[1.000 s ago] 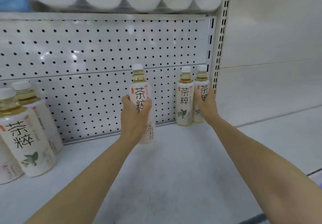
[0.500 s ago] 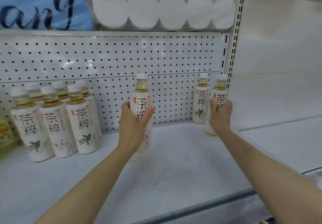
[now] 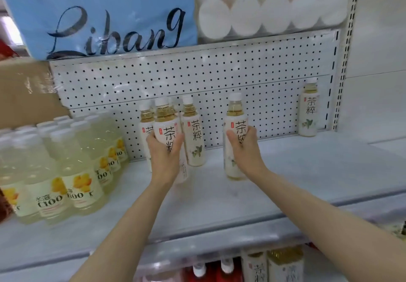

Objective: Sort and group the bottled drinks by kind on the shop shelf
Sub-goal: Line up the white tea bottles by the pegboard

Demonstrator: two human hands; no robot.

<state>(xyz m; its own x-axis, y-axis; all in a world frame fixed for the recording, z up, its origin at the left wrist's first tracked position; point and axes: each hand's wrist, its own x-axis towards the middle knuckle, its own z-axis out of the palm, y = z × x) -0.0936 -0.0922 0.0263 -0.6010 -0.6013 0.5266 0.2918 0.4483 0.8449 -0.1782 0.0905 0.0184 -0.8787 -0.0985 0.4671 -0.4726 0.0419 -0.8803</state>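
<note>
Both hands are curled around white-labelled tea bottles over the pale shelf (image 3: pixel 307 172). The left hand (image 3: pixel 163 152) wraps a tea bottle (image 3: pixel 165 128) at mid-label, fingers closed round its front and thumb on the right side, holding it upright and just in front of two more bottles of the same kind (image 3: pixel 194 132) that stand against the pegboard back panel (image 3: pixel 197 73) — whether the held bottle touches them cannot be told. The right hand (image 3: pixel 243 150) grips a second tea bottle (image 3: pixel 235 128) from its right side, fingers curled across the label, thumb hidden behind; the bottle stands upright with its base at or just above the shelf surface. A lone tea bottle (image 3: pixel 308 110) of the same kind stands well apart at the far right, next to the slotted upright. To the left, a cluster of pale yellow drink bottles (image 3: pixel 77 163) with orange-flower labels stands grouped on the same shelf — near the tea bottles but a separate block. Above, a blue pack (image 3: pixel 98 13) and white paper rolls (image 3: pixel 263 7) sit on the upper shelf, and more bottles show on the shelf below.
</note>
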